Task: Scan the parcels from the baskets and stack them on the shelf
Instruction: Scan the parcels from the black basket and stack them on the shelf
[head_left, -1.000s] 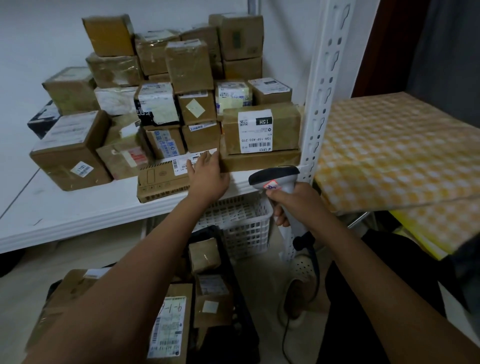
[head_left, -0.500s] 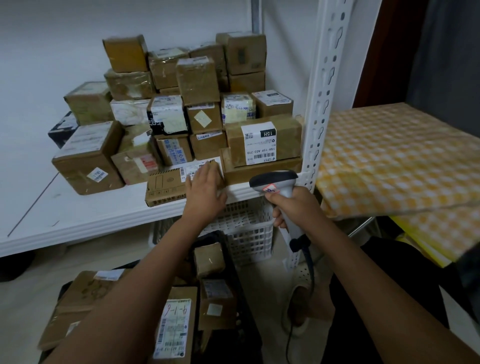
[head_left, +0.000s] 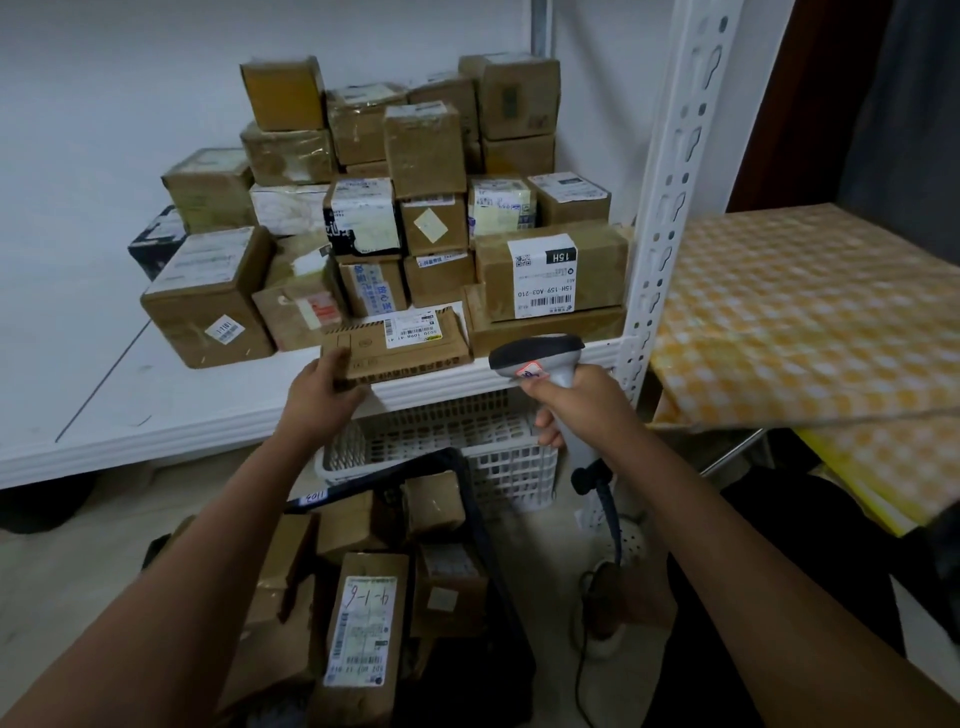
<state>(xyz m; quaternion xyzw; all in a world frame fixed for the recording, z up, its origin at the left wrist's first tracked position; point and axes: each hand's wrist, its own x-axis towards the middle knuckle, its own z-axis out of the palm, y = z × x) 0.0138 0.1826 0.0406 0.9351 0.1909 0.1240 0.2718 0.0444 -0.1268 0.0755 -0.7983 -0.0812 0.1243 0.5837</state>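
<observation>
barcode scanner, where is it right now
In the head view the barcode scanner is right of centre, gripped in the right hand at the front edge of the white shelf, just below the long box with the 15H label.

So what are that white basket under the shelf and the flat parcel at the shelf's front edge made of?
The white basket looks like moulded plastic: an even lattice of slots, smooth and slightly glossy. The flat parcel by the left hand looks like matte brown corrugated cardboard with printed markings and a paper barcode label.
</observation>
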